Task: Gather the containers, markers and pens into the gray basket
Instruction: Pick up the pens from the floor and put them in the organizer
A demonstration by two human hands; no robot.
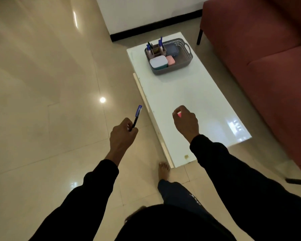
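Left hand: I am seeing the left hand [122,134] pinching a blue-capped pen [136,117] near its lower end, cap pointing up and away, out over the floor beside the table.
Right hand: I am seeing the right hand [186,121] curling its fingers round a small pink thing [179,114] above the near half of the white table [189,105]; I cannot tell what that thing is.
Basket: the gray basket [184,60] is sitting at the far end of the table, well apart from both hands.
Already in: I am counting a white-lidded container [158,62], a pink container [170,59], a dark-lidded container [172,49] and a brown holder [156,50] with blue markers or pens standing in it.
Left to do: I am judging the task nearly finished, with only the two held items remaining to be carried to the basket.
Surroundings: a red sofa [261,49] is standing along the table's right.
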